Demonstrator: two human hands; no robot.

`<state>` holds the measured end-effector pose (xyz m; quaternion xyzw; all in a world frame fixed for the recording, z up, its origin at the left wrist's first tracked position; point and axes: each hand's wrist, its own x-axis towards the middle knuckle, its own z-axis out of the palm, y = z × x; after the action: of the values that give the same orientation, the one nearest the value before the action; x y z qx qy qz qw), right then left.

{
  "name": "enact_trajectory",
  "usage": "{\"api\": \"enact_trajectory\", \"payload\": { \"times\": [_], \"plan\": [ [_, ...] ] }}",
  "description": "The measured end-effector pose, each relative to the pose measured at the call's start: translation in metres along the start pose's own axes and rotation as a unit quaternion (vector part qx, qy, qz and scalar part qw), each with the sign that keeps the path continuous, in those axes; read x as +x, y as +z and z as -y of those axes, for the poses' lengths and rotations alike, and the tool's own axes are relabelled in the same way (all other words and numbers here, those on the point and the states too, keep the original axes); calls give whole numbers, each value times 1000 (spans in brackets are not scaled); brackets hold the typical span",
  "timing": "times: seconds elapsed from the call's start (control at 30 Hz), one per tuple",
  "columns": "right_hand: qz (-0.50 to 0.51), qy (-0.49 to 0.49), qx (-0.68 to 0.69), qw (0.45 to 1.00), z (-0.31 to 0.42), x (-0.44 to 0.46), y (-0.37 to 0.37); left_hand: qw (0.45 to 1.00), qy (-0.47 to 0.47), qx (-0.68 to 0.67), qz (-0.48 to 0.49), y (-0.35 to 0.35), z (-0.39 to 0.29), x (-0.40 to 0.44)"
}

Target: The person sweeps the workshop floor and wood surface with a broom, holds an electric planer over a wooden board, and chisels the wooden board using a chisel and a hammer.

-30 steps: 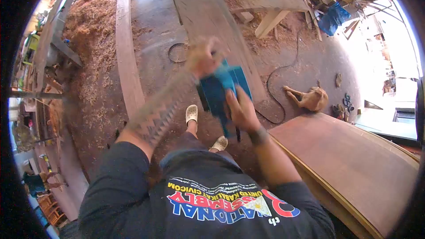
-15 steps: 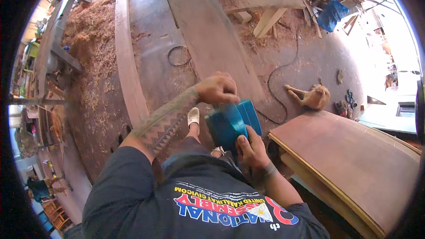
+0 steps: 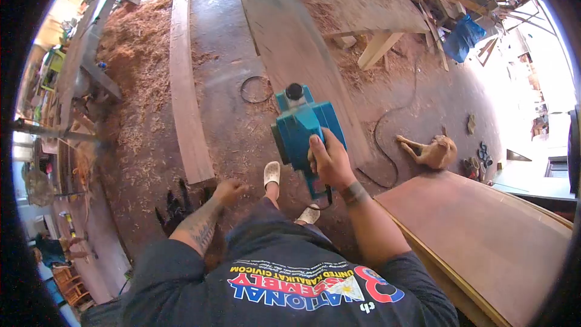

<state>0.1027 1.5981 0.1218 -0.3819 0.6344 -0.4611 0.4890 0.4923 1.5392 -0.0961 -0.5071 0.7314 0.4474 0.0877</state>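
Observation:
A teal electric planer (image 3: 307, 118) with a black front knob is in my right hand (image 3: 331, 160), whose fingers wrap its rear handle. The tool is over the near part of a long, wide wooden board (image 3: 290, 42); I cannot tell whether its base touches the wood. My left hand (image 3: 230, 192) is off the planer, low on the left beside the end of a narrower plank (image 3: 192, 139). Its fingers look curled, slightly blurred, with nothing visible in them.
Wood shavings (image 3: 145, 79) cover the floor at left. A black cord (image 3: 378, 130) winds along the floor right of the board. A tan dog (image 3: 439, 152) lies beyond a stack of panels (image 3: 478, 218). Scrap wood (image 3: 448, 0) and a blue bag (image 3: 465, 37) are at back right.
My left hand has left the planer's front and dropped back to the lower left. The right hand has moved the planer forward and slightly left, turning it so its knob shows.

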Motion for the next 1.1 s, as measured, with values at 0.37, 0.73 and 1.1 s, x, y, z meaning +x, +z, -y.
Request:
{"api": "enact_trajectory", "payload": {
  "times": [0.37, 0.73, 1.1],
  "plan": [
    [-42, -114, -45, 992, 25, 239, 39, 995, 5, 16, -100, -31, 13, 3],
    [-28, -41, -82, 995, -5, -6, 3, 827, 376, -64, -413, -126, -283, 72],
    [-11, 60, -84, 995, -26, -203, -35, 780, 601, 6, 174, -23, -343, 49]
  ]
}}
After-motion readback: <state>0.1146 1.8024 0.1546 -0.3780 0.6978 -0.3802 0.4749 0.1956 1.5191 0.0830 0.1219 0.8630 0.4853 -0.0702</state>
